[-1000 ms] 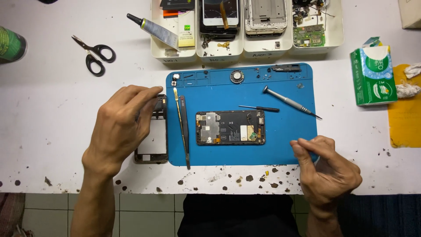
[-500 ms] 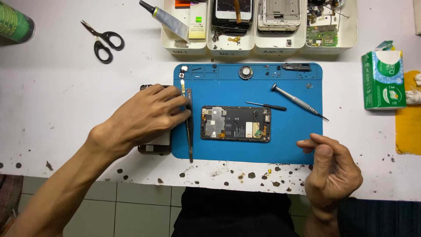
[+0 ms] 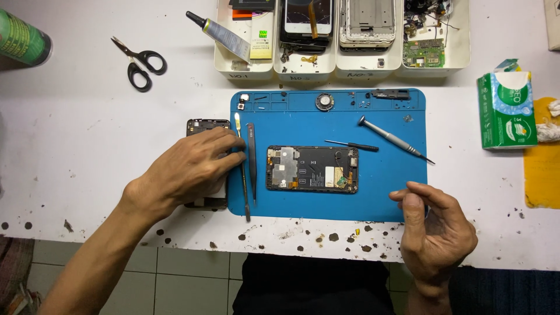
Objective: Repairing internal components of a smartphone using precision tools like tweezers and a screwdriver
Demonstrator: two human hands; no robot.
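Lighting: bright, even, from overhead; white surface (image 3: 87, 116) well exposed, no blown-out patches. Shadows short and soft: a dim one under the left hand (image 3: 186, 172), a faint one below the right hand (image 3: 434, 233), and thin ones beside the scissors (image 3: 139, 61). Blue mat (image 3: 385, 192) shows a mild matte sheen, no hard glare. Focus sharp across the centre; small parts on the mat resolve cleanly. Green can (image 3: 23, 41) at the top left corner slightly soft and stretched by wide-angle distortion. Area below the surface edge falls dark. No motion blur on either hand.
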